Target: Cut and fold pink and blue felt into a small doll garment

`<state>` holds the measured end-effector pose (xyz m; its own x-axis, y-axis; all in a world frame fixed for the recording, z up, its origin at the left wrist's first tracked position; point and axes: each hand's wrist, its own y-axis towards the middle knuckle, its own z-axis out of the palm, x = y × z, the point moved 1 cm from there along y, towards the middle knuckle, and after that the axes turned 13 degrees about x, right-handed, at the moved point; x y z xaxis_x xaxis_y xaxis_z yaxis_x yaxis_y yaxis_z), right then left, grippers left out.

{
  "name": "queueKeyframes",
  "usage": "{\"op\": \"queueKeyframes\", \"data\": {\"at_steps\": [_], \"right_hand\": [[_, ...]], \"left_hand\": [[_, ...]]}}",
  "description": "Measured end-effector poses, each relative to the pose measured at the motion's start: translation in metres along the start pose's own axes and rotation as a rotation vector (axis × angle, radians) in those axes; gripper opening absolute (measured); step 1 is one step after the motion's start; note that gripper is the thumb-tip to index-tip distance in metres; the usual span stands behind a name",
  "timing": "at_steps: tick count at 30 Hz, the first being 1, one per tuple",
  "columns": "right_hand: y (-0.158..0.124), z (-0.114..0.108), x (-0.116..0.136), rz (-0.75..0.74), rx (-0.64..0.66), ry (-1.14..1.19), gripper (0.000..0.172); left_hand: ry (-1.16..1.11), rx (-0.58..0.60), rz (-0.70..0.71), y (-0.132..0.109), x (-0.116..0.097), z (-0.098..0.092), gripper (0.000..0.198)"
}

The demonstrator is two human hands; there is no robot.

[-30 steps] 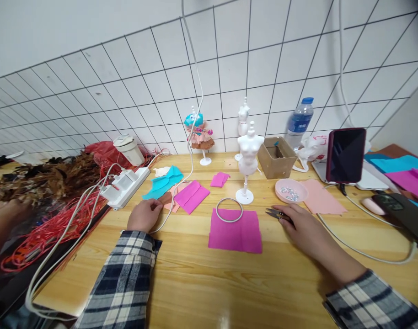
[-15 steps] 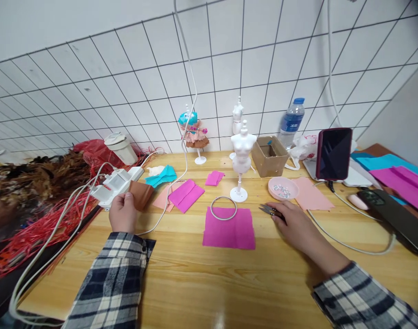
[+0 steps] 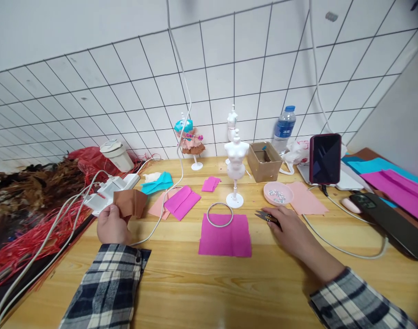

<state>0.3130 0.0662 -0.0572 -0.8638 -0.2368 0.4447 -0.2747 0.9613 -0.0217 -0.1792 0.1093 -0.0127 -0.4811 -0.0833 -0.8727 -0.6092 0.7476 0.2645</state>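
My left hand [image 3: 113, 226] pinches a folded piece of brown crepe paper [image 3: 129, 202] between thumb and fingers, beside the white power strip. My right hand [image 3: 291, 230] rests on the table with its fingers on small dark-handled thread snips [image 3: 269, 218], blades pointing left. Between the hands lies a magenta paper sheet [image 3: 226, 242], and a metal ring [image 3: 220, 225] overlaps its top edge. A bare white mini mannequin [image 3: 236, 157] stands behind the ring. Farther back, another mannequin wears a ruffled paper dress [image 3: 192, 141] in blue, pink and brown.
White cables and a power strip [image 3: 101, 201] lie at left, near red plastic strands [image 3: 40, 237]. Pink, magenta and blue paper pieces [image 3: 157, 183] are behind. At right are a pink bowl [image 3: 266, 197] of gems, a cardboard box [image 3: 265, 171], a water bottle [image 3: 284, 130] and phones [image 3: 325, 160].
The brown crepe paper has been lifted and turned, showing more of its face. My left hand has shifted slightly left and down. My right hand stays on the snips, and the head view has shifted a little.
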Motion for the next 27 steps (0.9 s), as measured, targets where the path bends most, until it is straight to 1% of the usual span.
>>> {"op": "queueKeyframes", "data": {"at_steps": [2,4,6,8,10,11,12,14,17,19,21,22,24,27], "right_hand": [[0.0,0.001,-0.001,-0.003,0.005,0.009,0.038],[0.0,0.001,-0.001,0.0,0.007,0.016,0.039],[0.0,0.001,-0.001,0.003,0.007,0.023,0.039],[0.001,0.0,0.0,0.007,0.006,0.034,0.039],[0.002,-0.001,0.001,0.012,0.003,0.046,0.039],[0.002,-0.001,0.001,0.013,0.002,0.051,0.039],[0.002,-0.001,0.001,0.014,0.003,0.053,0.038],[0.003,-0.002,0.0,0.012,0.009,0.052,0.038],[0.004,-0.002,0.0,0.012,0.019,0.049,0.036],[0.005,-0.003,0.0,0.014,0.02,0.055,0.035],[0.005,-0.003,0.0,0.018,0.019,0.063,0.035],[0.005,-0.004,0.001,0.02,0.019,0.066,0.035],[0.005,-0.005,0.002,0.022,0.018,0.071,0.035],[0.005,-0.007,0.002,0.018,0.022,0.076,0.035]], "left_hand": [[0.006,-0.009,-0.014,-0.004,-0.004,0.0,0.036],[0.051,0.051,-0.012,-0.01,-0.009,0.0,0.035],[0.113,0.174,-0.009,-0.018,-0.016,0.0,0.033],[0.3,0.316,0.009,-0.02,-0.027,-0.002,0.035],[0.628,0.388,0.048,-0.012,-0.038,-0.005,0.046],[0.788,0.372,0.072,-0.002,-0.044,-0.007,0.052],[0.9,0.365,0.085,0.009,-0.048,-0.008,0.054],[1.053,0.461,0.14,0.037,-0.053,-0.004,0.055],[1.063,0.592,0.205,0.071,-0.048,0.013,0.052],[1.032,0.694,0.286,0.081,-0.04,0.028,0.056],[1.001,0.753,0.32,0.083,-0.031,0.039,0.062],[0.988,0.761,0.32,0.082,-0.027,0.041,0.061],[0.963,0.741,0.301,0.08,-0.023,0.04,0.05],[0.887,0.649,0.302,0.08,-0.027,0.027,0.027]]}}
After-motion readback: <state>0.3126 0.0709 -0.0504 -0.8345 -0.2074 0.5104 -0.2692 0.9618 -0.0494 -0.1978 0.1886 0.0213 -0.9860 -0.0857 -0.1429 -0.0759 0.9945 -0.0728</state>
